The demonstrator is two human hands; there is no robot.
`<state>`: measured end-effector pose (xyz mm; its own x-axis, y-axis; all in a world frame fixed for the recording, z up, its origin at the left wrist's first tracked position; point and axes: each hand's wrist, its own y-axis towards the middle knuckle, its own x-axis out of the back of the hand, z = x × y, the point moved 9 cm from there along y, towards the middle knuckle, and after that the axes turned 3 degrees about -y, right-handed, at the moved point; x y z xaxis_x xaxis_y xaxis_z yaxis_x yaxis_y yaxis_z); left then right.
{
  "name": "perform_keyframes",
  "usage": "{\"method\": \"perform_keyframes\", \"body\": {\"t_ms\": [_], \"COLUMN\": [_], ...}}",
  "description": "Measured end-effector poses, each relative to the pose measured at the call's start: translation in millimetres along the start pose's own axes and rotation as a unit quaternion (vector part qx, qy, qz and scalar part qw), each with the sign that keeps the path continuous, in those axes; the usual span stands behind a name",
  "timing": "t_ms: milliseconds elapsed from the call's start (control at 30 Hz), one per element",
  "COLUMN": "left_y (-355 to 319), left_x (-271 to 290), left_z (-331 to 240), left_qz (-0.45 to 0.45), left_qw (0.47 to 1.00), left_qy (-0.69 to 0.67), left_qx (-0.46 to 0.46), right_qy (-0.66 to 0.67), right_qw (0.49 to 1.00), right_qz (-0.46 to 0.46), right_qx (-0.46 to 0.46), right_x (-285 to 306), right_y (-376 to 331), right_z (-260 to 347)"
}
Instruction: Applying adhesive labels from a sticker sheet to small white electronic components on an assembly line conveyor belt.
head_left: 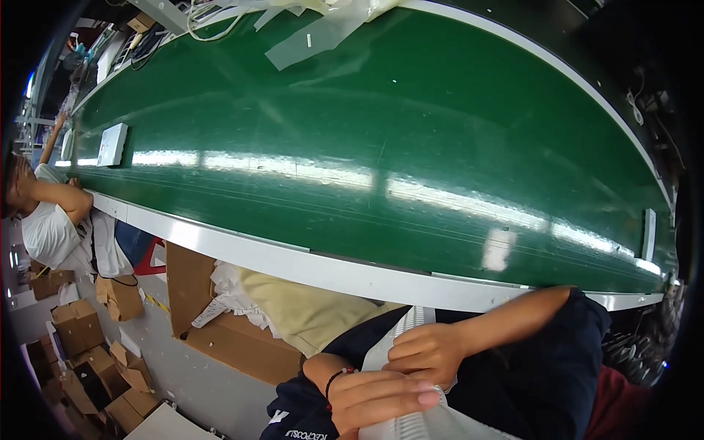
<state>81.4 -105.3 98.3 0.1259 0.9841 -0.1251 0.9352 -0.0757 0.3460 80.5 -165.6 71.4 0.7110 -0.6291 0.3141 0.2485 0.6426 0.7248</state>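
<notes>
In my lap, below the table's near edge, lies a white sheet-like piece (378, 355) with a ribbed strip along it; its exact kind I cannot make out. My left hand (383, 400), a dark beaded bracelet at its wrist, is closed over the piece with its fingers pointing right. Just beyond it, my right hand (427, 355) is curled in a loose fist against the same white piece. Both hands nearly touch, and their fingertips are partly hidden.
A long green conveyor belt (352, 132) with a white rim stretches ahead, carrying a small white box (112, 144) and clear plastic film (315, 44). An open carton (227, 345) stands at lower left. Another person (66, 220) sits at far left, near stacked cartons (79, 326).
</notes>
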Motion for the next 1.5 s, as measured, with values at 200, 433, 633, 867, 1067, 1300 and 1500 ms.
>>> {"method": "perform_keyframes", "body": {"t_ms": [200, 433, 633, 867, 1067, 1300, 1500], "left_y": [4.9, 7.6, 17.6, 12.7, 13.9, 29.2, 24.1], "left_x": [-0.5, -18.7, -42.9, -57.5, -21.2, 4.2, 41.0], "left_z": [9.3, -4.6, -20.8, -26.1, -17.7, -3.3, 16.9], "left_qz": [0.039, 0.171, 0.222, 0.147, 0.09, 0.04, -0.025], "left_qw": [0.998, 0.981, 0.956, 0.899, 0.938, 0.985, 0.993], "left_qy": [0.028, 0.083, 0.158, 0.344, 0.318, 0.162, -0.101], "left_qx": [0.043, -0.044, -0.108, -0.227, -0.105, -0.028, 0.056], "right_qy": [0.185, 0.35, 0.179, 0.266, 0.244, 0.107, 0.002], "right_qw": [0.939, 0.784, 0.959, 0.953, 0.953, 0.961, 0.948], "right_qz": [0.083, 0.16, 0.097, 0.118, 0.121, 0.121, 0.079], "right_qx": [-0.277, -0.487, -0.195, -0.084, -0.133, -0.224, -0.307], "right_x": [-17.9, -52.7, -26.9, -79.7, -91.0, -33.2, 19.6], "right_y": [-44.3, -82.0, -45.3, -12.4, -18.1, -32.6, -41.3], "right_z": [-41.6, -53.8, -25.0, -68.1, -66.1, -66.4, -71.7]}}
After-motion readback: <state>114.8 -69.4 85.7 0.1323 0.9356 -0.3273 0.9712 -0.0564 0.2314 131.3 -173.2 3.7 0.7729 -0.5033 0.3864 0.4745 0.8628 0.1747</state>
